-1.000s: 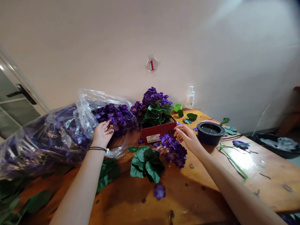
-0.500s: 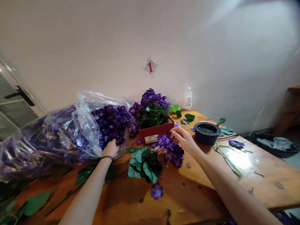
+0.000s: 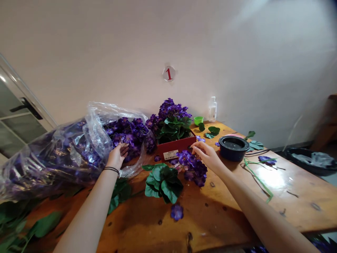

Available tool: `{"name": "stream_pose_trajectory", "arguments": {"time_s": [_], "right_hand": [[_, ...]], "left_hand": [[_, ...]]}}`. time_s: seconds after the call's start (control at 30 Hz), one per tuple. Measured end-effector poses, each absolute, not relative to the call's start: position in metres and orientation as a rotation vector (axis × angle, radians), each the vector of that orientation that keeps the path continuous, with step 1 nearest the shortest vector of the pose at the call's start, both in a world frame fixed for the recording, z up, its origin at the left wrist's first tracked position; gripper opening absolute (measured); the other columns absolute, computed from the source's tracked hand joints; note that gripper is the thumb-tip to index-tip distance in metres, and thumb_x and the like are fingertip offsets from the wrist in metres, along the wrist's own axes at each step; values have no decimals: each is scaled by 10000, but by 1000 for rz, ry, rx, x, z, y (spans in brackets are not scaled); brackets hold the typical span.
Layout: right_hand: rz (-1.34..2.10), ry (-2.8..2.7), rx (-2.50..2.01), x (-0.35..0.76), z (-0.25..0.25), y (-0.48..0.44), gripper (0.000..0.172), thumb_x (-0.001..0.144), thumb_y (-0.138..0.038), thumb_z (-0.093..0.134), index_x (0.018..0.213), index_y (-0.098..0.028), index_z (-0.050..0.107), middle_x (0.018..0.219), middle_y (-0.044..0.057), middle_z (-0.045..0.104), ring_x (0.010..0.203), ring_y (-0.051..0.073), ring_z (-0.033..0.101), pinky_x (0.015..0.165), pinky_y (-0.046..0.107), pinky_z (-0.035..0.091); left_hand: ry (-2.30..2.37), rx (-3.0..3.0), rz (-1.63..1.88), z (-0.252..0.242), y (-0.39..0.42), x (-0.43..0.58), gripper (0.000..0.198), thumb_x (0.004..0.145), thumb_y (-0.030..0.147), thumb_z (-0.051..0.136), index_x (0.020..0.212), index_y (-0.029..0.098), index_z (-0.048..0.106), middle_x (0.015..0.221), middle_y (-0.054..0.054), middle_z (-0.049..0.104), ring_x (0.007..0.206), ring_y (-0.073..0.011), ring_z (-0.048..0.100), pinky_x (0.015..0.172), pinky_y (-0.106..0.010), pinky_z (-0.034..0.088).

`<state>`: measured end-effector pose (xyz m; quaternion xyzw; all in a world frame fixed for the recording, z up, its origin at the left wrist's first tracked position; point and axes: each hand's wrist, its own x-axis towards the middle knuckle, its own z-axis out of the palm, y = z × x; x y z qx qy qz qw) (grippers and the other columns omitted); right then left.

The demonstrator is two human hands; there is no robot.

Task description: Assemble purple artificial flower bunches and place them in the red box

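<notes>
The two hands are well apart: the left hand [image 3: 119, 154] is at the mouth of the bag [image 3: 65, 154], its fingers half curled by the flowers [image 3: 133, 127], and whether they pinch one or only brush it I cannot tell. The right hand [image 3: 206, 154] has its fingers loosely bent by the front right corner of the box [image 3: 181, 144], just beyond the loose bunch [image 3: 196, 172]; whether anything thin is between its tips, I cannot tell. For the left hand, a light hold below the petals should serve better than a grab at the petals, which look easy to crush or pull off. The film lies loose around that wrist, so it is wise to keep it from catching and to free tangled flowers slowly. The right hand would do well to stay high enough to clear the bunch under it and the pot [image 3: 234, 154] just to its right. Between the hands and nearer the body lie the leaves [image 3: 160, 182] and a single bloom [image 3: 177, 212], best kept from under the forearms.
</notes>
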<state>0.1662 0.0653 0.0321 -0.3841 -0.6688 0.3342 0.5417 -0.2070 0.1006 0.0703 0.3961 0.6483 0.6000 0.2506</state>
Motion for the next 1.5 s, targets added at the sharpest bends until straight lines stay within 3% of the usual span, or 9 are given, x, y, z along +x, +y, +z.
{"name": "stream_pose_trajectory", "arguments": {"time_s": [0.27, 0.47, 0.6, 0.87, 1.0, 1.13, 1.33, 1.43, 1.5], "right_hand": [[730, -1585, -832, 162, 45, 50, 262, 850, -440, 522, 924, -190, 554, 752, 34, 617, 531, 115, 500, 505, 253, 422], [898, -1742, -534, 154, 59, 21, 476, 856, -427, 544, 1293, -278, 431, 1304, 85, 504, 997, 197, 585, 815, 316, 490], [798, -1601, -630, 145, 53, 21, 274, 828, -376, 603, 1051, -220, 569, 996, 49, 630, 909, 183, 596, 806, 298, 480], [816, -1225, -727, 146, 48, 33, 246, 719, -352, 704, 862, -206, 568, 778, 6, 608, 690, 139, 566, 632, 258, 464], [819, -1256, -719, 143, 49, 30, 230, 689, -298, 706, 829, -207, 547, 769, -3, 599, 683, 131, 565, 621, 248, 460], [872, -1331, -680, 140, 52, 26, 228, 689, -299, 703, 822, -203, 544, 792, 3, 597, 676, 124, 560, 609, 242, 457], [978, -1481, -642, 150, 61, 21, 244, 837, -405, 579, 982, -209, 576, 760, -4, 554, 621, 103, 511, 539, 222, 423], [1126, -1738, -598, 152, 61, 17, 429, 746, -392, 695, 1125, -233, 571, 791, -6, 578, 663, 123, 542, 581, 239, 451], [1200, -1767, -502, 150, 58, 15, 502, 702, -416, 729, 1149, -249, 575, 880, 16, 614, 767, 165, 584, 689, 293, 489]], "left_hand": [[1353, 930, 1780, 101, 61, -146, 233, 845, 352, 453, 739, 182, 573, 713, -27, 630, 688, -140, 608, 605, -241, 482], [1077, 1359, 1251, 86, 9, -49, 393, 697, 526, 659, 640, 146, 578, 584, 14, 532, 519, -95, 472, 492, -209, 393], [1061, 1611, 1155, 75, -2, -21, 437, 748, 534, 601, 583, 132, 556, 607, 11, 487, 552, -83, 448, 506, -197, 375], [1029, 1778, 1292, 71, -18, -27, 347, 877, 434, 482, 1102, 174, 535, 968, -66, 597, 701, -133, 575, 557, -221, 465], [1442, 2413, 1164, 74, -24, -24, 330, 883, 413, 498, 1088, 159, 551, 893, -85, 637, 782, -204, 616, 703, -305, 488], [1621, 2737, 973, 72, -18, -24, 230, 914, 322, 447, 1002, 158, 582, 843, -107, 658, 789, -234, 633, 688, -305, 471], [1281, 1926, 1622, 88, -15, -33, 148, 852, 347, 499, 808, 206, 494, 628, 19, 526, 529, -117, 507, 509, -207, 385], [990, 1523, 1532, 93, -17, -24, 327, 851, 491, 447, 689, 211, 412, 515, 78, 317, 392, -68, 302, 390, -178, 242], [937, 1549, 1338, 89, -20, -14, 320, 841, 490, 474, 711, 197, 464, 536, 67, 349, 428, -68, 316, 406, -176, 248]]}}
